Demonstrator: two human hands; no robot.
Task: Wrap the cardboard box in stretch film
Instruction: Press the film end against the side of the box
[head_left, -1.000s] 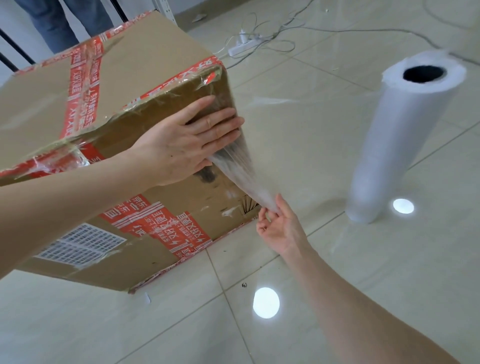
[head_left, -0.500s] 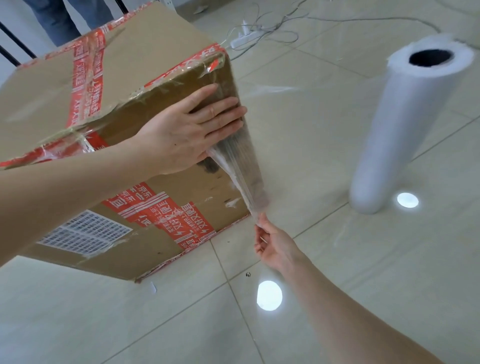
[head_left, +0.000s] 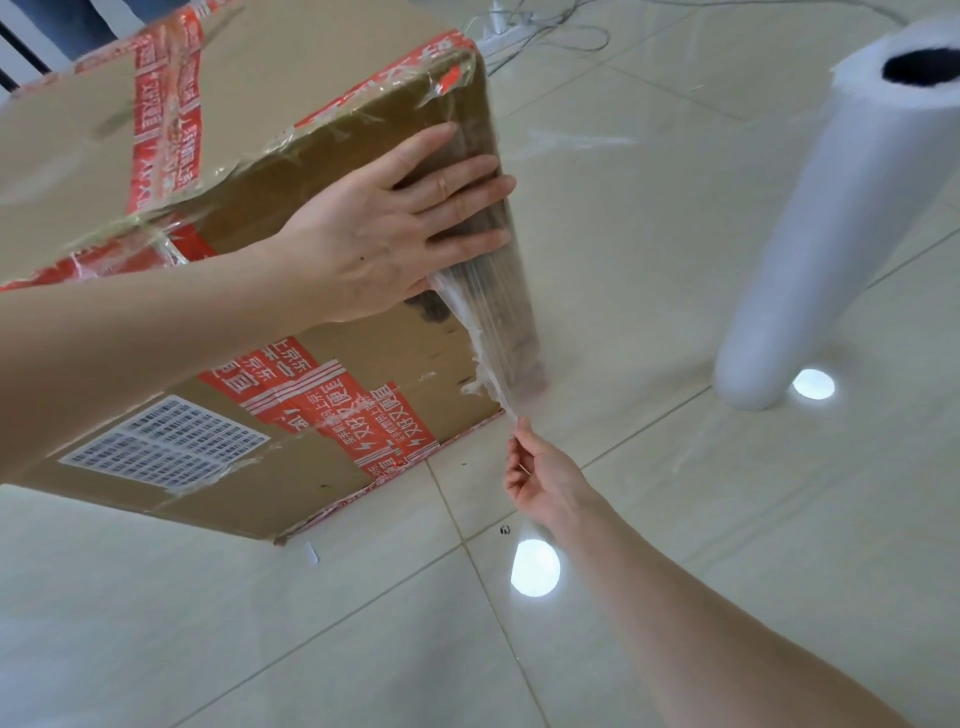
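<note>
box (head_left: 291, 93) left, film roll (head_left: 831, 218) right, on floor (head_left: 675, 519)

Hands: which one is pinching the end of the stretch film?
The right hand, down by the lower corner of the cardboard box, pinches the bunched end of the stretch film. The left hand lies flat, fingers straight, pressing film against the box.
</note>
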